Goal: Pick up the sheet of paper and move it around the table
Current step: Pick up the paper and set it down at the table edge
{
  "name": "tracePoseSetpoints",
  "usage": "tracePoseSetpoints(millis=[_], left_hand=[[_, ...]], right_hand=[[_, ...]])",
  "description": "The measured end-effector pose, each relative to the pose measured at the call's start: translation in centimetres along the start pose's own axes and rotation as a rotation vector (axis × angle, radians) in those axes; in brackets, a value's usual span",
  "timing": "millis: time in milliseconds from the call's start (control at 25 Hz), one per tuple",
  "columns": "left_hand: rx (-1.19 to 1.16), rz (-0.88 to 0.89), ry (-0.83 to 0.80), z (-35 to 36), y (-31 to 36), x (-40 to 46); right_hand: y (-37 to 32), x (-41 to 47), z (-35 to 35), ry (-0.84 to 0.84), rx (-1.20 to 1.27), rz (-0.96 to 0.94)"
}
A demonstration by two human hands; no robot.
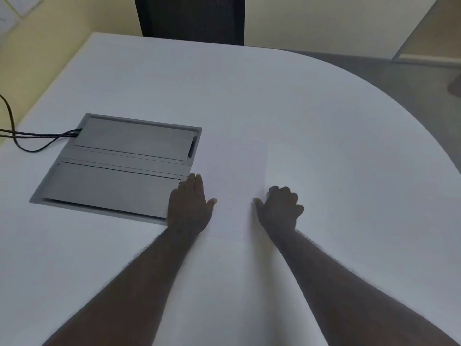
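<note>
A white sheet of paper (233,186) lies flat on the white table (324,146), and its edges are only faintly visible. My left hand (189,206) rests flat at the sheet's left edge, fingers together and thumb spread out onto the paper. It also overlaps the near right corner of the grey cable box. My right hand (279,208) sits at the sheet's right edge with its fingers curled and its thumb pointing onto the paper. Whether those fingers pinch the edge is unclear.
A grey recessed cable box (119,161) with two lids is set into the table on the left, with black cables (32,138) running off the left edge. A dark chair back (192,18) stands behind the far edge. The table's right edge curves round.
</note>
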State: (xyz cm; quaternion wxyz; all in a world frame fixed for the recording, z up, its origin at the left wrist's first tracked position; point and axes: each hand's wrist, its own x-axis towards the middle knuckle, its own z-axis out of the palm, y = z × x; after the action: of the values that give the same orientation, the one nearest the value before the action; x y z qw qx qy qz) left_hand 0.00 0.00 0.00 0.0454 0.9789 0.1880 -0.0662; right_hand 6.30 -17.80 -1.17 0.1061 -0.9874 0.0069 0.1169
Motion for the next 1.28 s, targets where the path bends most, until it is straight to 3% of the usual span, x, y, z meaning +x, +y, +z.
tracePoseSetpoints(millis=[160,720,920,1160,1280], left_hand=[[0.009,-0.048,-0.074,0.7,0.7,0.5],[-0.118,-0.174,-0.172,1.0,1.8,1.7],[-0.097,-0.178,-0.177,0.9,2.1,2.0],[-0.105,-0.159,-0.151,0.9,1.8,1.9],[-0.101,-0.143,-0.138,0.9,1.8,1.8]], right_hand=[[-0.8,1.6,0.2,-0.125,0.26,0.203],[-2.3,2.5,0.5,-0.247,0.774,0.461],[-2.9,2.4,1.0,-0.256,0.787,0.484],[-3.9,3.3,0.4,-0.151,0.846,0.45],[-3.2,3.7,-0.1,-0.137,0.734,0.417]])
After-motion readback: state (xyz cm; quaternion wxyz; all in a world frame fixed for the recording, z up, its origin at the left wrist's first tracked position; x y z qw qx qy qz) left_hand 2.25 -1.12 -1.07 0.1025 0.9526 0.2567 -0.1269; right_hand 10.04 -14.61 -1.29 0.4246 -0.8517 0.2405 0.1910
